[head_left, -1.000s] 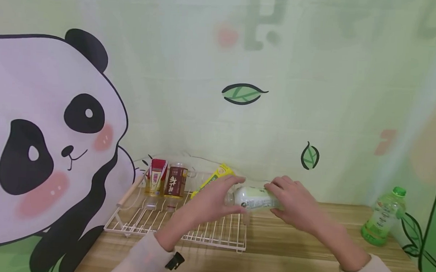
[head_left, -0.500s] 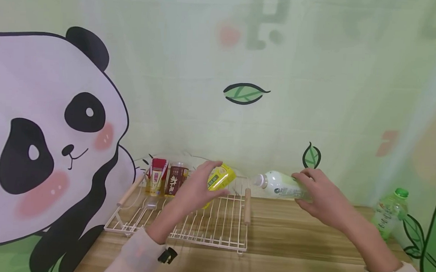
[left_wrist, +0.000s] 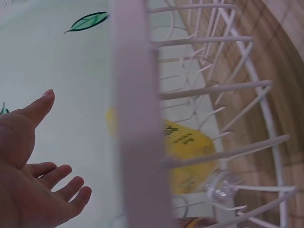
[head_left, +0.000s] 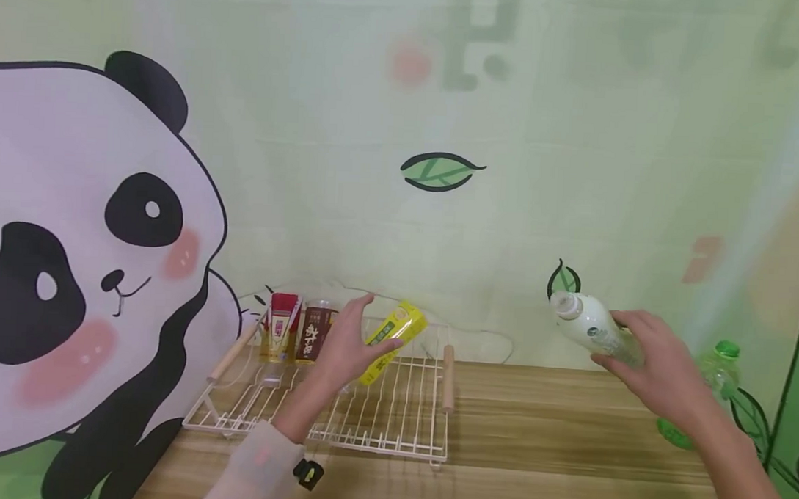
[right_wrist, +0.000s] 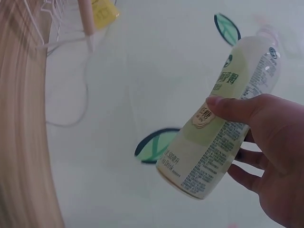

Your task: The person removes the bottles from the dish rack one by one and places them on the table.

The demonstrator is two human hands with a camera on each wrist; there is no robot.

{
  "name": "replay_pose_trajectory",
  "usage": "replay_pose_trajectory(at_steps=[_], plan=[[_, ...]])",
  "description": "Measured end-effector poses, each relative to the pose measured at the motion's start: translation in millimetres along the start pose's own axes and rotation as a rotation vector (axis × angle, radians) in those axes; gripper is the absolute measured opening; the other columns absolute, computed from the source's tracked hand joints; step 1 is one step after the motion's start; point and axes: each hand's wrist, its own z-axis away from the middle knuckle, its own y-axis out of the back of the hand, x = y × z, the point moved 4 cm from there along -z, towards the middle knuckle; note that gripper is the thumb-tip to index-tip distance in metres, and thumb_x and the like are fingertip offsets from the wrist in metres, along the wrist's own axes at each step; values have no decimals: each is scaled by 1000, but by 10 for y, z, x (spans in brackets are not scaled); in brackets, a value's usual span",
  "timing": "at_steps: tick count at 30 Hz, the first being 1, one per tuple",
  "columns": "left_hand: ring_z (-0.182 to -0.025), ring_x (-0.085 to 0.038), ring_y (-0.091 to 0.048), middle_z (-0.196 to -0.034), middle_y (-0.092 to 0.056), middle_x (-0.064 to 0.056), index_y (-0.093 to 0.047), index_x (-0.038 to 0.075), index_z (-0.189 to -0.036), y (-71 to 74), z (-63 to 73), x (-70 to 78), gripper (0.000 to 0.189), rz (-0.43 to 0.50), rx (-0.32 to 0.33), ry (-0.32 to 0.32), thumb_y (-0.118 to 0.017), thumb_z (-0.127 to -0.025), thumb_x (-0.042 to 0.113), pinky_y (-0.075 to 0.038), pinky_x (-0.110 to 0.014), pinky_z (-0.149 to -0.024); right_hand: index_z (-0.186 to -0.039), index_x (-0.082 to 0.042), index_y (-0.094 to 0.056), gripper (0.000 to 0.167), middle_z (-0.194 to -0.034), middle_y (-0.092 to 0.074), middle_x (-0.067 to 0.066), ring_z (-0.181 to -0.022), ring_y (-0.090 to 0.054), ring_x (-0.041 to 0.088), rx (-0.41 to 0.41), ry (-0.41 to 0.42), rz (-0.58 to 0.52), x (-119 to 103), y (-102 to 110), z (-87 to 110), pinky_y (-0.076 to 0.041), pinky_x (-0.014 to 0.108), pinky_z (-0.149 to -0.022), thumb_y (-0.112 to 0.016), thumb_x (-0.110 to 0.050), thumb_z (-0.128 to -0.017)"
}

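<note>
The right hand (head_left: 660, 365) grips a white and pale-green plastic bottle (right_wrist: 202, 135), raised and tilted above the right part of the wood-grain desk (head_left: 532, 423). The left hand (head_left: 348, 343), spread wide and empty, is near a yellow printed package (head_left: 397, 330) in a white wire rack with wooden handles (head_left: 448, 380). Beyond, a pale-green backdrop (head_left: 506, 224) shows a panda and leaves.

The left hand (head_left: 347, 344) is relaxed, loosely spread; the right hand (head_left: 660, 365) curls, gripping.
</note>
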Motion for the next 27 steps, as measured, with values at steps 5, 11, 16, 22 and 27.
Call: replay_pose_trajectory(at_steps=[5, 11, 16, 22, 27], plan=[[-151, -44, -37, -165, -39, -23, -34, 1, -163, -157, -1, -179, 99, 29, 1, 56, -87, -89, 42, -37, -63, -119, -139, 4, -57, 64, -133, -61, 29, -119, -56, 49, -17, -150, -72, 291, 4, 169, -50, 70, -89, -88, -21, -90], [-150, -46, -38, -166, -35, -26, -30, 1, -165, -371, -23, -362, 105, 59, -40, 99, -88, -87, 43, -36, -65, -118, -141, 5, -54, 64, -135, -59, 34, -120, -57, 56, -9, -271, -124, 614, -48, 362, -52, 71, -90, -84, -27, -94], [-144, -46, -45, -163, -38, -27, -31, -1, -163, -469, -9, -457, 102, 30, -33, 127, -87, -88, 40, -41, -64, -116, -143, 7, -52, 65, -135, -59, 34, -120, -57, 53, 19, -329, -187, 880, -176, 506, -59, 21, -83, -82, -26, -96], [-130, -42, -57, -156, -46, -28, -31, -3, -162, -555, 34, -513, 98, -24, -36, 170, -84, -92, 38, -52, -59, -106, -153, 7, -40, 77, -144, -51, 38, -125, -51, 57, -7, -449, -262, 1207, -388, 730, -45, 0, -74, -77, -34, -99], [-118, -38, -62, -146, -53, -27, -35, -6, -160, -627, 36, -535, 91, -66, -34, 190, -84, -93, 33, -57, -54, -99, -150, 7, -43, 75, -139, -53, 43, -122, -54, 59, -14, -479, -229, 1404, -515, 878, -48, 4, -70, -78, -35, -99]])
